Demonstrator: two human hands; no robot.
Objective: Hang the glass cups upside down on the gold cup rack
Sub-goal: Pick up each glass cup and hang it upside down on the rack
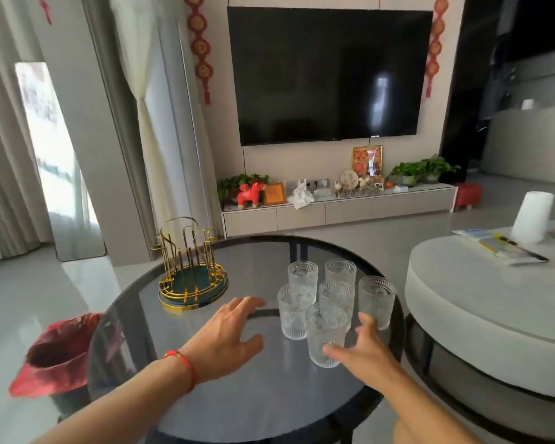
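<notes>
- a round table (237, 395) carries a cup rack (191, 270) near its far left edge.
- six upright glass cups (329, 299) cluster near the far right edge, well apart from the rack.
- the left hand (228, 334) lies between rack and cups.
- the right hand (362, 350) touches the nearest cup (326, 334).

Six upright glass cups (330, 302) beside empty gold cup rack (191, 270) on round table (237, 395), open hands nearby
</notes>
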